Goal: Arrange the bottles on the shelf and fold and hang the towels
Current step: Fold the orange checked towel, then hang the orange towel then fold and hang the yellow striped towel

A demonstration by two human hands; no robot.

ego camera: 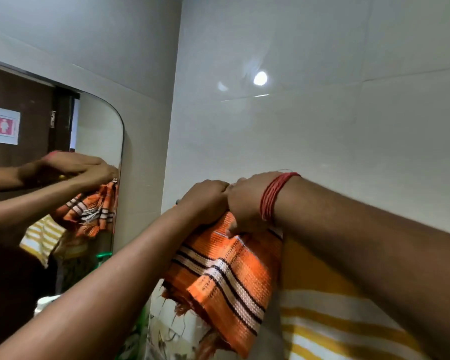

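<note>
Head view: two hands (205, 201) (244, 203), two towels (226, 276) (335, 320).

Towel rail hidden behind hands (226, 201)

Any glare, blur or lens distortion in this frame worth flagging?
Head view: a bright lamp reflection glares on the glossy wall tile; the mirror edge and tile seams bow from wide-angle distortion; the orange striped towel stays fairly sharp, the hands' mirror reflection softer.

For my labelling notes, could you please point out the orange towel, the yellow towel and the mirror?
orange towel (226, 268): head view, striped middle.
yellow towel (322, 307): head view, white stripe.
mirror (96, 131): head view, glass near right edge.
</note>
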